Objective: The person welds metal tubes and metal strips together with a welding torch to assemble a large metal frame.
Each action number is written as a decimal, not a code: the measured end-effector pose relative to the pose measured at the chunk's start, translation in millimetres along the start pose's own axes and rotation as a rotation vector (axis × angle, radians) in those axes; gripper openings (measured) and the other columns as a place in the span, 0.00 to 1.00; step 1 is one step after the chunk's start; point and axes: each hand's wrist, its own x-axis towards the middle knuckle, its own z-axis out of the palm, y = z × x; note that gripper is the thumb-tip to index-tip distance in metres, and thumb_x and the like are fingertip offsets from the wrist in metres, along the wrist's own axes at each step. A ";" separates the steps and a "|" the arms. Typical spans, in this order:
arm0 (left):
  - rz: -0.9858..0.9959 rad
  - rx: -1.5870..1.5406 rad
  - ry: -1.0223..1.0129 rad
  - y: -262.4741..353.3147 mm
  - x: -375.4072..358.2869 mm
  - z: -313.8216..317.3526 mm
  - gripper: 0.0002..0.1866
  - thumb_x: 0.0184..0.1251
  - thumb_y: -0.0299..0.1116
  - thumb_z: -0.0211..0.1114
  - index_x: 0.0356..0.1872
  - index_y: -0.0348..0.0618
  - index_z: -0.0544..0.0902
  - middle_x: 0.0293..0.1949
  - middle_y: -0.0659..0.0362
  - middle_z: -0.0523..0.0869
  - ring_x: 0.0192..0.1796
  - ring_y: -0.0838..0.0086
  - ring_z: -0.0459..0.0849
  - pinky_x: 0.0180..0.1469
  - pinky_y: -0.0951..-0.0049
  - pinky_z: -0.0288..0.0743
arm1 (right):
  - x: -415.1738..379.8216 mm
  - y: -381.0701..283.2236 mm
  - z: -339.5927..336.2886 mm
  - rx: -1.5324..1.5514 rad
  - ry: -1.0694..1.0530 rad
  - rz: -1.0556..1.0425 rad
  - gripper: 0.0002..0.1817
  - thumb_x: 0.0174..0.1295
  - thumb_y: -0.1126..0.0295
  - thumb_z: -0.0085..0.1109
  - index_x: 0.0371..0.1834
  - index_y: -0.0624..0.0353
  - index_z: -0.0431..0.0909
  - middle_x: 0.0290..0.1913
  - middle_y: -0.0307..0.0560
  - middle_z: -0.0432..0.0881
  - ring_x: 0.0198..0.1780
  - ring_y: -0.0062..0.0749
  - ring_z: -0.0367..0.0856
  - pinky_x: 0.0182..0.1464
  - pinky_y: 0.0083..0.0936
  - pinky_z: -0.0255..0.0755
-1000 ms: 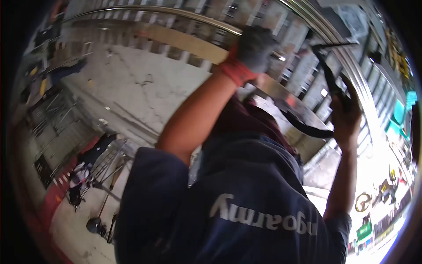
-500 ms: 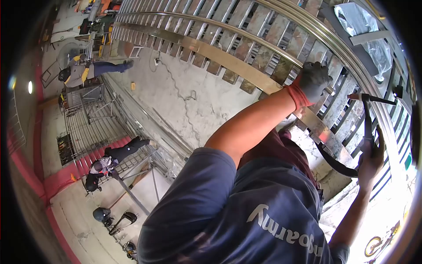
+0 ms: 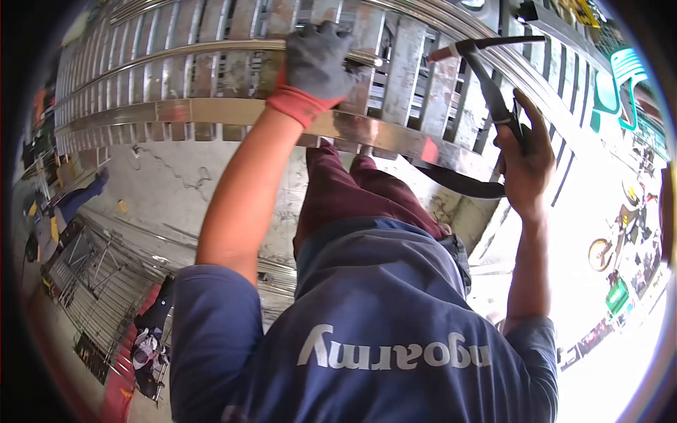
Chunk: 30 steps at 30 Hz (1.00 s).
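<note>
My left hand (image 3: pixel 317 63), in a grey glove with a red cuff, is closed around a thin shiny metal tube (image 3: pixel 211 49) over the slatted metal bench. The tube's end (image 3: pixel 377 62) sticks out to the right of the glove. My bare right hand (image 3: pixel 527 151) grips the black handle of a welding torch (image 3: pixel 486 79). The torch's reddish nozzle (image 3: pixel 441 54) points left, apart from the tube's end. A black cable or sleeve (image 3: pixel 458 183) hangs below the torch by the bench edge.
A flat metal bar (image 3: pixel 233 111) runs along the near bench edge. Long polished tubes (image 3: pixel 451 21) lie at the far side. Green plastic chairs (image 3: pixel 624 84) and a motorbike (image 3: pixel 613 240) are at right. Two people (image 3: pixel 53 215) (image 3: pixel 148 345) and metal racks (image 3: pixel 92 282) are at left.
The view has swung to the right, so the bench and both hands appear further left. My left hand still holds the tube and my right hand the torch.
</note>
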 end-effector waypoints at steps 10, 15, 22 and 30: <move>-0.009 -0.095 0.085 2.6 2.3 -0.6 0.30 0.57 0.61 0.85 0.46 0.45 0.95 0.51 0.54 0.90 0.54 0.53 0.88 0.57 0.47 0.80 | -2.1 -5.6 3.8 -0.005 -0.026 0.043 0.33 0.79 0.73 0.68 0.86 0.51 0.74 0.40 0.37 0.86 0.39 0.16 0.78 0.43 0.21 0.74; 0.089 -0.239 0.124 -16.3 8.2 17.9 0.30 0.53 0.62 0.87 0.38 0.43 0.92 0.41 0.53 0.89 0.42 0.55 0.89 0.47 0.53 0.83 | -0.7 -6.0 2.7 -0.069 -0.028 0.034 0.33 0.79 0.71 0.69 0.86 0.50 0.74 0.40 0.39 0.86 0.40 0.17 0.81 0.45 0.22 0.76; 0.073 0.040 0.052 -1.5 2.6 7.5 0.30 0.52 0.59 0.88 0.41 0.43 0.91 0.37 0.54 0.89 0.39 0.55 0.89 0.44 0.52 0.82 | 1.2 -1.3 -1.7 -0.061 -0.051 0.044 0.33 0.80 0.69 0.68 0.87 0.50 0.73 0.40 0.40 0.87 0.41 0.18 0.83 0.46 0.23 0.77; 0.189 -0.217 0.192 -4.4 3.0 11.4 0.28 0.55 0.57 0.87 0.41 0.42 0.93 0.30 0.53 0.91 0.33 0.55 0.90 0.44 0.54 0.83 | 1.5 -1.3 -0.5 -0.058 -0.068 0.017 0.33 0.80 0.69 0.68 0.87 0.51 0.73 0.41 0.40 0.87 0.41 0.18 0.82 0.47 0.23 0.77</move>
